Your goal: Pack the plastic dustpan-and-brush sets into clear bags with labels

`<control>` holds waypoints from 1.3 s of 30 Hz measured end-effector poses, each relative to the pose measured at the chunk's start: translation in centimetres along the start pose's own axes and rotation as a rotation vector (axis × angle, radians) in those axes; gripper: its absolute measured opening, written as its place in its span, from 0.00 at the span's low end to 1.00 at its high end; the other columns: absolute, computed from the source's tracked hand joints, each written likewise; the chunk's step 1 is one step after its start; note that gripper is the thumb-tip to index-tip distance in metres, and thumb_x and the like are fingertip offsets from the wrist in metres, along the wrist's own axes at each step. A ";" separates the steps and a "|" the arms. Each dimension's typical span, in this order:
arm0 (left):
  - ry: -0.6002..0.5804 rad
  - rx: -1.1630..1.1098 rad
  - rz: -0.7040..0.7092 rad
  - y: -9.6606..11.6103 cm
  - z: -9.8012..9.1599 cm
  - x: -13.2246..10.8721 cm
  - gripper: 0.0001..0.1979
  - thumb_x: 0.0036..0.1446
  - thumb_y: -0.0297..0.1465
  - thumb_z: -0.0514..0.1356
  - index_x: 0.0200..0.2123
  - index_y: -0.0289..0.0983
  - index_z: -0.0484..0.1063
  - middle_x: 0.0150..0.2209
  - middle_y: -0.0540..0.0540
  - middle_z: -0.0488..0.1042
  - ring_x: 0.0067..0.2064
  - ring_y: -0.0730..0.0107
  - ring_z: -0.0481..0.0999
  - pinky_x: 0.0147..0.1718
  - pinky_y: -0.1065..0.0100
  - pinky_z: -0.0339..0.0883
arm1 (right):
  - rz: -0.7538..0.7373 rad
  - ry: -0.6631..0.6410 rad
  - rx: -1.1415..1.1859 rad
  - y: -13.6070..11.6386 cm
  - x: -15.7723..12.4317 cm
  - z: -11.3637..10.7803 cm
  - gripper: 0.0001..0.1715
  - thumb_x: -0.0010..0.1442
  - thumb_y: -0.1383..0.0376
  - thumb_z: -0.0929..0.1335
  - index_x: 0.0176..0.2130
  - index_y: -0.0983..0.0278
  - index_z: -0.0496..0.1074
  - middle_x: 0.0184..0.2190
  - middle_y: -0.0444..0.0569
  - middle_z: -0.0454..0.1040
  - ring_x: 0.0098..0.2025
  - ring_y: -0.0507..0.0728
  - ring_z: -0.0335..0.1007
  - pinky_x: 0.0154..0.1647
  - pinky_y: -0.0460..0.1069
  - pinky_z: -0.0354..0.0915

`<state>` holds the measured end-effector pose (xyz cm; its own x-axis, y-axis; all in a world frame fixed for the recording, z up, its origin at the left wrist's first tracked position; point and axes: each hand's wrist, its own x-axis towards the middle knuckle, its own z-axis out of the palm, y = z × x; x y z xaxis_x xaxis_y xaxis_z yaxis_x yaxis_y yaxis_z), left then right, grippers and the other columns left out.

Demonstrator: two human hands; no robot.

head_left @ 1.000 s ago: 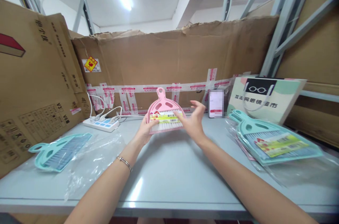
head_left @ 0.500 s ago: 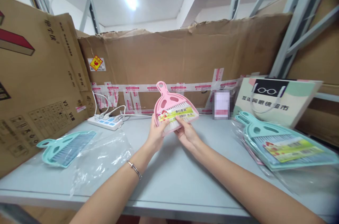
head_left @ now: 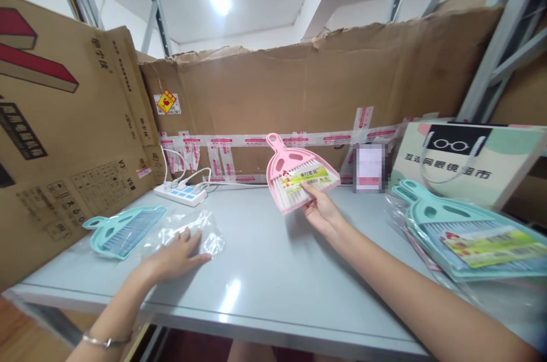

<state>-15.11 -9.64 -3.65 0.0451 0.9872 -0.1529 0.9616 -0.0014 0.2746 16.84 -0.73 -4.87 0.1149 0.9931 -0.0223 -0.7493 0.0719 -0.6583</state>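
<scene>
A pink dustpan and brush set (head_left: 293, 165) with a printed label is raised above the table, its handle pointing up. My right hand (head_left: 322, 211) grips it by the lower right edge, thumb over the label. Down at the left, my left hand (head_left: 177, 256) lies with fingers spread on a clear plastic bag (head_left: 213, 236), which is crumpled on the tabletop. Just beyond that hand rests a teal dustpan and brush set (head_left: 123, 231). More teal dustpan sets (head_left: 448, 214) in clear wrapping are stacked at the right, with something pink beneath.
The grey table (head_left: 265, 293) ends in a front edge close to me. A power strip (head_left: 182, 194) with plugged-in cables stands at the back. Cardboard boxes (head_left: 299, 94) wall the rear and left. A paper bag (head_left: 470, 165) with a glasses print stands at the right.
My left hand has let go of the pink dustpan set and moved down left onto the plastic bag. My right hand alone keeps hold of the set.
</scene>
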 end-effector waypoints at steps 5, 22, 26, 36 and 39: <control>-0.257 -0.137 0.446 2.4 1.4 0.0 0.23 0.55 0.36 0.55 0.55 0.49 0.65 0.63 0.47 0.54 0.65 0.54 0.48 0.60 0.46 0.35 | 0.024 -0.001 -0.056 -0.3 0.5 -0.4 0.16 0.47 0.74 0.71 0.38 0.61 0.70 0.32 0.42 0.78 0.34 0.52 0.76 0.33 0.44 0.74; -0.202 -0.116 0.546 8.6 0.0 7.0 0.30 0.40 0.40 0.66 0.49 0.43 0.71 0.51 0.44 0.71 0.49 0.55 0.70 0.46 0.65 0.62 | -0.030 0.074 -0.222 -3.9 2.1 -4.3 0.14 0.48 0.72 0.70 0.37 0.61 0.70 0.35 0.44 0.78 0.39 0.55 0.75 0.41 0.50 0.73; -0.039 -0.005 0.593 9.2 1.4 8.8 0.12 0.50 0.34 0.59 0.38 0.39 0.77 0.38 0.43 0.75 0.37 0.62 0.72 0.36 0.68 0.61 | 0.005 0.094 -0.185 -4.1 1.2 -3.4 0.14 0.48 0.74 0.69 0.37 0.62 0.71 0.34 0.44 0.78 0.38 0.54 0.75 0.41 0.48 0.73; 0.250 -0.019 0.600 7.5 1.8 9.4 0.14 0.57 0.29 0.50 0.32 0.38 0.76 0.35 0.42 0.74 0.38 0.63 0.71 0.39 0.66 0.59 | 0.069 0.073 -0.197 -4.0 0.0 -2.7 0.15 0.50 0.76 0.68 0.38 0.63 0.72 0.35 0.45 0.79 0.34 0.53 0.76 0.35 0.46 0.73; 0.185 0.014 0.626 7.2 2.0 9.0 0.16 0.53 0.22 0.50 0.31 0.39 0.77 0.36 0.44 0.74 0.42 0.62 0.71 0.45 0.63 0.57 | 0.045 0.064 -0.205 -4.4 -0.1 -2.6 0.14 0.50 0.76 0.68 0.38 0.63 0.72 0.34 0.45 0.79 0.33 0.52 0.75 0.34 0.45 0.73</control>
<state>-7.25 -1.05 -4.94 0.5517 0.8101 0.1982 0.7719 -0.5860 0.2465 21.78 -1.40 -3.90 0.1304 0.9865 -0.0985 -0.6071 0.0009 -0.7946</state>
